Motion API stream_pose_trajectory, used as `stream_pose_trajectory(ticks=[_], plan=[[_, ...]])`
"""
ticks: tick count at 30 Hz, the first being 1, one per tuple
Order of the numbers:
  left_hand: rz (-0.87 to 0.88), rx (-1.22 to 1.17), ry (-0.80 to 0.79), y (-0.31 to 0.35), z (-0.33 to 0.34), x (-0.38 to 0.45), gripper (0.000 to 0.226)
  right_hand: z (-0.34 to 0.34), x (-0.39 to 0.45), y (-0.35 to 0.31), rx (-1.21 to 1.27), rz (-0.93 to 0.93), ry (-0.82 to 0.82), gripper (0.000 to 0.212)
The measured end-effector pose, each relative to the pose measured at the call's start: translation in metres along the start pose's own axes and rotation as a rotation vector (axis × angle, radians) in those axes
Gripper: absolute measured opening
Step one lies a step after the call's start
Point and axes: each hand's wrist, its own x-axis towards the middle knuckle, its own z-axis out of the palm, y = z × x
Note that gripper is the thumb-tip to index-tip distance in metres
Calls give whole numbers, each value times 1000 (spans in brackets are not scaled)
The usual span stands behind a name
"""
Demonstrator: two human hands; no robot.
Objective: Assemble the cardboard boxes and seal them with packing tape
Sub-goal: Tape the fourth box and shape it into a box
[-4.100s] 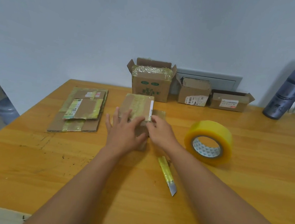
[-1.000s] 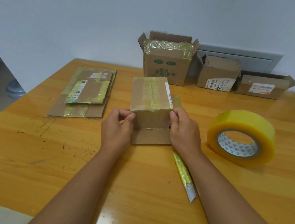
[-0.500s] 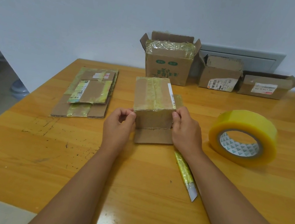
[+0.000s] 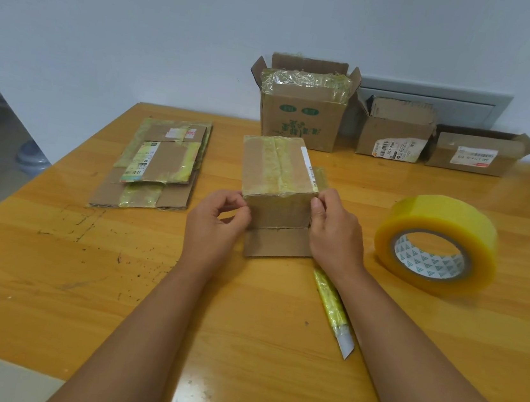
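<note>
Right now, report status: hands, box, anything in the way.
Left hand and right hand pinching box at its near top corners. Box upright, top taped, front flap lying open on table. Knife under right forearm, tape roll right.

1. Middle open box (image 4: 394, 140) at the bench's far edge: white label (image 4: 397, 148) reads "307-P80"; its other print is too small to read.
2. Labels and green print on the remaining boxes: illegible.

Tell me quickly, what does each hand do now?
Left hand: fingers pinch the near left edge of the small taped brown cardboard box.
Right hand: fingers pinch its near right edge.
</note>
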Motion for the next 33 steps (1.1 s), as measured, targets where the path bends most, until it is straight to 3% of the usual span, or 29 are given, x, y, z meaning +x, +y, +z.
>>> stream_pose_trajectory(ticks=[3, 8, 16, 22, 25, 33], plan=[[-32, 7, 10, -5, -1, 4, 14, -1, -1, -1, -5, -5, -8, 19], [-36, 86, 93, -9, 1, 9, 14, -1, -3, -5, -2, -22, -34, 17], [-56, 129, 26, -7, -1, 9, 14, -2, -2, -6, -12, -28, -79, 17], [-31, 253, 86, -3, 4, 10, 18, -3, -1, -5, -9, -41, -72, 19], [-33, 319, 2, -4, 0, 8, 18, -5, 0, -7, -11, -39, -119, 20], [152, 600, -9, -6, 1, 17, 30, 2, 5, -3, -24, -54, -74, 24]])
